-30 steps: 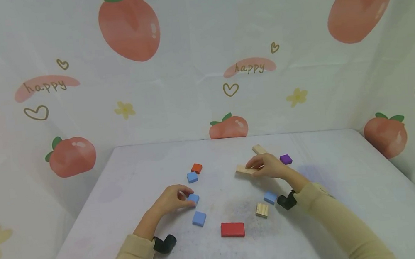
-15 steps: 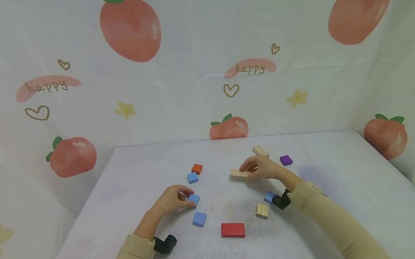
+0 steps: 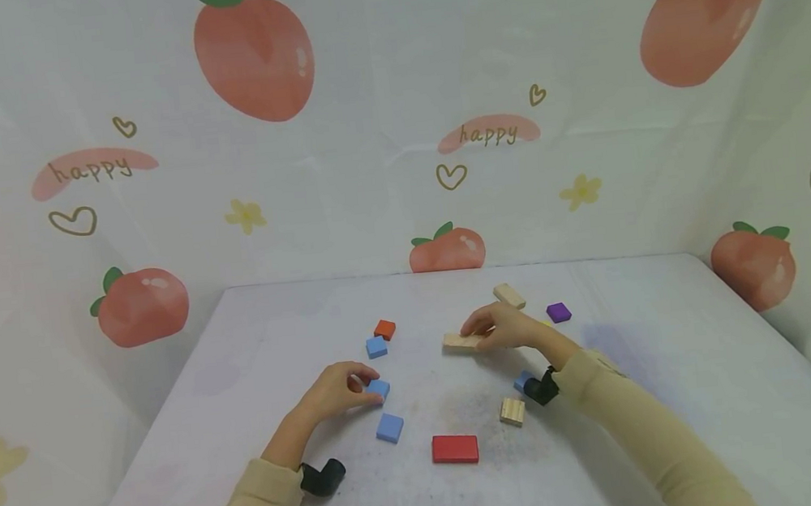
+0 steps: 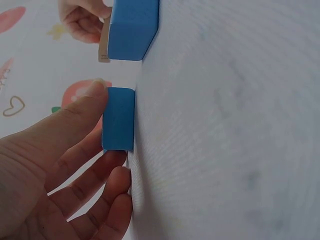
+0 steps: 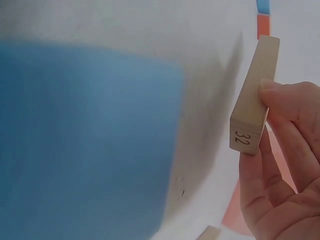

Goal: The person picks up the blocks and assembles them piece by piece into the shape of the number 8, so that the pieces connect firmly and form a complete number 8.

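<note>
In the head view my left hand [image 3: 334,392] pinches a small blue block [image 3: 378,387] on the white table. The left wrist view shows the thumb on one edge of this block [image 4: 118,120] and fingers at the opposite edge. My right hand [image 3: 506,328] holds a long, plain wooden block [image 3: 458,343] between thumb and fingers, right of the left hand and farther back. Its end bears the number 32 in the right wrist view, where the wooden block [image 5: 257,95] looks lifted off the table, with its shadow apart from it.
An orange block [image 3: 385,329] touches a blue block [image 3: 376,347] behind the left hand. In front lie another blue block [image 3: 389,428], a red block [image 3: 455,449] and a ridged wooden block [image 3: 512,412]. A wooden block [image 3: 509,296] and a purple block [image 3: 559,312] lie at back right.
My right hand has moved left with the long wooden block in its grip. A bit of yellow now shows behind the right wrist. The left hand has stayed on its blue block.
</note>
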